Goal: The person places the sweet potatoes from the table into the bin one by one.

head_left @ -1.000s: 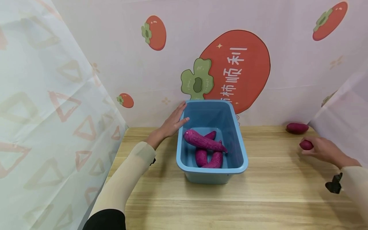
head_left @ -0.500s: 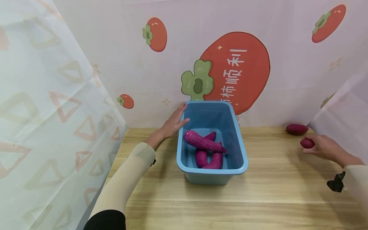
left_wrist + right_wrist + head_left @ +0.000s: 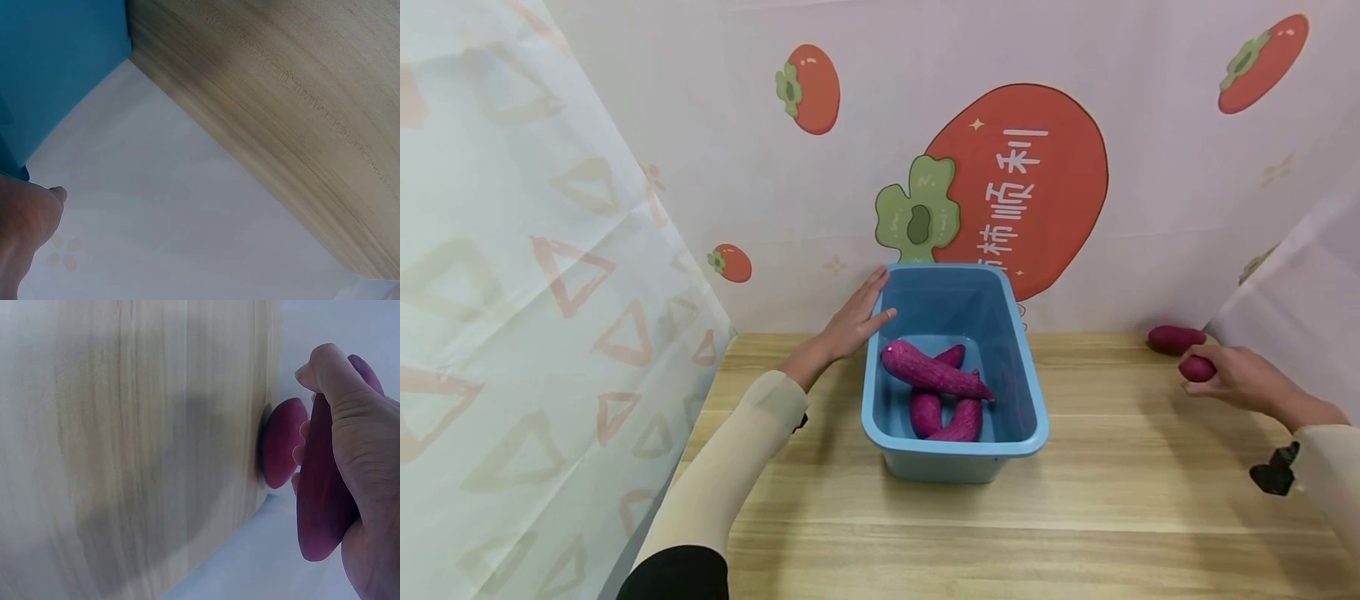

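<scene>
My left hand (image 3: pixel 848 323) rests on the left rim of a light blue plastic tub (image 3: pixel 955 448), its fingers straight along the edge. Inside the tub several purple sweet potatoes (image 3: pixel 931 371) lie in a loose pile toward the near end, one across the others. Far to the right, my right hand (image 3: pixel 1251 382) grips another sweet potato (image 3: pixel 320 494), thumb on one side and fingertips showing on the other. Just behind it, a further sweet potato (image 3: pixel 1176 339) lies on the table by the back right corner. The left wrist view shows only part of that hand (image 3: pixel 31 212) beside the tub's wall.
The pale wooden table (image 3: pixel 1105 500) ends at a white cloth backdrop (image 3: pixel 820 192) printed with persimmons. Cloth walls also close in the left (image 3: pixel 550 333) and right sides. The tub's far end stands close to the back wall.
My right hand, with the sweet potato in its grip, has shifted slightly toward the back, nearer the one lying there. My left hand and the tub stay put.
</scene>
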A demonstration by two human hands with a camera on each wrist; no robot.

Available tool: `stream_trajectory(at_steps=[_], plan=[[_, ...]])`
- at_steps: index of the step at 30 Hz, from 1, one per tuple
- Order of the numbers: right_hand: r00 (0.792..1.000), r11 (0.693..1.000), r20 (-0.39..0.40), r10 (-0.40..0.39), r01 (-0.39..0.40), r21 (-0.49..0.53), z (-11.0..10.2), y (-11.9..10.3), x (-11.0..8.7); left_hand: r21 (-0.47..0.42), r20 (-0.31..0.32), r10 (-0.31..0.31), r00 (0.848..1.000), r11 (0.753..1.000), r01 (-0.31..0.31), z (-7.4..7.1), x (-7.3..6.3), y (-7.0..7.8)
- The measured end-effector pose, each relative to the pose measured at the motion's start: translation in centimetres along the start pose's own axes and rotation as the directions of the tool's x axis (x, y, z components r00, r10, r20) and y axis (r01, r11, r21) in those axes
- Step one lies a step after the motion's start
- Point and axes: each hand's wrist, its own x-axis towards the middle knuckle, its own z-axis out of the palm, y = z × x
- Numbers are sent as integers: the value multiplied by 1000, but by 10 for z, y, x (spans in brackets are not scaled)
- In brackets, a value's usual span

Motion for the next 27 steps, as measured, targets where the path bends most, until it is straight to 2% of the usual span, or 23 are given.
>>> stream_trajectory(at_steps=[23,27], plan=[[1000,999,-9,-17,17,-41,-19,-16,27,-14,-2,-3,1000,1000,3,1,-1,2],[999,998,-21,-47,46,-50,-25,-19,35,-20,-5,2,1000,1000,-2,0,-1,2]])
